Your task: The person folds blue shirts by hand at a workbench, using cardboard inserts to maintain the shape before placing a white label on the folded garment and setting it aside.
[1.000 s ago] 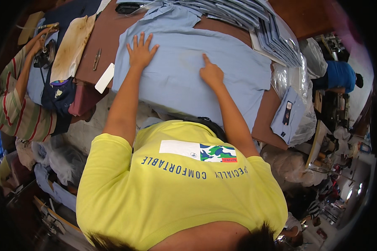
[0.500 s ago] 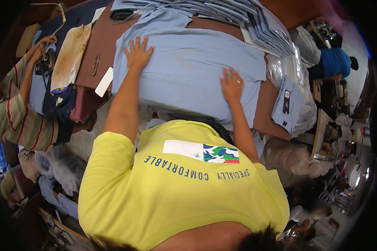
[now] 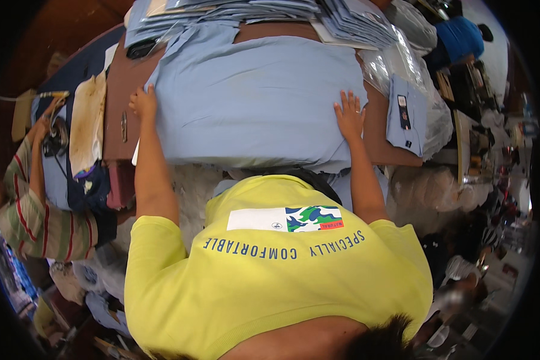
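Observation:
A light blue shirt [image 3: 258, 102] lies spread face-down or face-up, I cannot tell which, across the brown table [image 3: 375, 141] in front of me. At its left edge my left hand [image 3: 143, 102] is closed, the fingers pinching the cloth there. My right hand [image 3: 349, 118] rests flat near the shirt's right edge, fingers stretched out, a ring on one of them. Faint creases run over the middle of the cloth. Part of the shirt hangs over the near table edge.
Stacks of folded blue shirts [image 3: 360, 27] line the table's far side. A tagged folded shirt [image 3: 406, 114] and clear plastic lie at right. Small thread snips [image 3: 124, 126] and a stained cloth [image 3: 87, 123] are at left, where another person works with an iron [image 3: 55, 139].
My left hand has slid left and down from the shirt's surface to its left edge and closed. My right hand has moved to the right edge. The whole view has shifted.

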Demonstrator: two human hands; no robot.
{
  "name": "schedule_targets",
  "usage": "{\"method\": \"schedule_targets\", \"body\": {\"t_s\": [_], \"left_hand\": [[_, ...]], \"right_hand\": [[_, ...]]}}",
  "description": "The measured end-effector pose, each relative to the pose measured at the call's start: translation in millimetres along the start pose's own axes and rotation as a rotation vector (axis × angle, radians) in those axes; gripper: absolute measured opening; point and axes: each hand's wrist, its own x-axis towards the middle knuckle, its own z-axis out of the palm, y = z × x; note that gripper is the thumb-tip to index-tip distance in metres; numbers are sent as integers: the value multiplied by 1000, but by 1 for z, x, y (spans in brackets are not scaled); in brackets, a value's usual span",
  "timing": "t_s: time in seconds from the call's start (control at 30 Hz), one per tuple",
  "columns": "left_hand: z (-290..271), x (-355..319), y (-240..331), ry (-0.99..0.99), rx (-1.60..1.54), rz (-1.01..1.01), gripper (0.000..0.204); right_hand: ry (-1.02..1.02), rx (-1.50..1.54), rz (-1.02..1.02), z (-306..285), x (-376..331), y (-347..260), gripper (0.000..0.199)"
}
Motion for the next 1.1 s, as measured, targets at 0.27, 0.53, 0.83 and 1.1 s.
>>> {"method": "schedule_targets", "body": {"t_s": [0.27, 0.53, 0.83, 1.1], "left_hand": [[65, 96, -72, -253, -762, 64, 37], [-2, 39, 3, -195, -21, 47, 29], [-8, -104, 92, -115, -15, 423, 44], [5, -124, 101, -113, 93, 378, 47]], "right_hand": [[-42, 23, -25, -7, 7, 14, 55], [71, 74, -2, -17, 17, 35, 42], [232, 359, -228, -6, 174, -43, 24], [167, -45, 79, 38, 247, -63, 49]]}}
